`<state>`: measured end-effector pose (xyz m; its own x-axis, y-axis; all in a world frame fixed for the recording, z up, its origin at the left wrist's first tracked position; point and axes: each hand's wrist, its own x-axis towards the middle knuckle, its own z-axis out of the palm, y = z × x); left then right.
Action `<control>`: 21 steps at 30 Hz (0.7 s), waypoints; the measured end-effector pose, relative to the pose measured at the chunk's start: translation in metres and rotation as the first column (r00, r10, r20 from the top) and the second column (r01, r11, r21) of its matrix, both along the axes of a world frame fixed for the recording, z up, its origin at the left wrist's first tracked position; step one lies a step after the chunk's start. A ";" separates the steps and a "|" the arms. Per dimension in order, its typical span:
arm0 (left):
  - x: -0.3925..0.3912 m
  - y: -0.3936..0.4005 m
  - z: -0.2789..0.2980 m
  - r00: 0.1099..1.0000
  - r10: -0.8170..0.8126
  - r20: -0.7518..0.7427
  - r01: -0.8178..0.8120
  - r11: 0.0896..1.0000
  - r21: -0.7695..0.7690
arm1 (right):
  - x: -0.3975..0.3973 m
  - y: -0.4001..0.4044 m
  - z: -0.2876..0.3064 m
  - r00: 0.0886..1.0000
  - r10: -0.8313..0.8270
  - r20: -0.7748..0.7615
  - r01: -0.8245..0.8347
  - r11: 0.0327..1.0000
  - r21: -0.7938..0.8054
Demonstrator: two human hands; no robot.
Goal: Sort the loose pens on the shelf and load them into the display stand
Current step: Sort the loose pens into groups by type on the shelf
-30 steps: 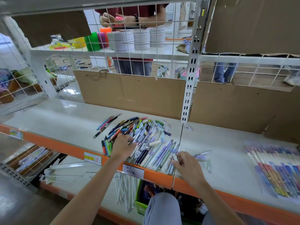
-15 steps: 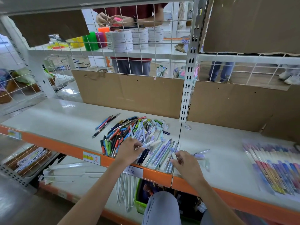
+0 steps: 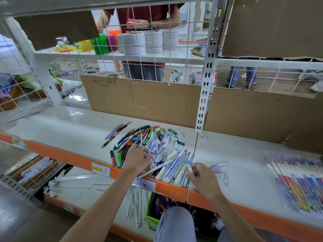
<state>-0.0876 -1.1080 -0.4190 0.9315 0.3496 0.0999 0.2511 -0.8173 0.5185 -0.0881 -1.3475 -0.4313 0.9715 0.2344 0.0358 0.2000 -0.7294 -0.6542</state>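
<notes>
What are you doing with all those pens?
A person is sorting a big pile of loose pens on a white shelf. The left hand grips a pale pen near the middle of the pile, and the right hand pinches a light pen at the pile's right edge. No display stand shows in this view.

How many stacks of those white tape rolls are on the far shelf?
3 stacks, side by side behind the wire grid: left, middle, right. More may be hidden.
</notes>
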 end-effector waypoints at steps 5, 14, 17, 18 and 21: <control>0.000 -0.007 -0.005 0.994 -0.107 0.035 0.105 0.994 0.041 | 0.000 0.000 0.000 1.000 0.007 0.001 -0.007 1.000 0.016; -0.004 0.006 -0.011 0.991 -0.004 0.135 -0.001 0.999 0.036 | 0.001 -0.001 -0.003 1.000 0.009 0.021 -0.010 1.000 0.021; -0.001 0.010 -0.008 0.996 0.036 0.084 -0.046 0.992 0.116 | 0.001 -0.001 -0.003 1.000 0.009 0.023 -0.009 1.000 0.026; 0.000 0.010 -0.007 0.996 0.045 0.072 -0.055 0.989 0.140 | 0.002 -0.001 -0.003 1.000 0.008 0.021 -0.008 1.000 0.027; 0.002 0.007 -0.004 0.996 0.008 0.088 -0.018 0.994 0.107 | 0.002 -0.001 -0.004 1.000 0.010 0.015 -0.010 0.999 0.037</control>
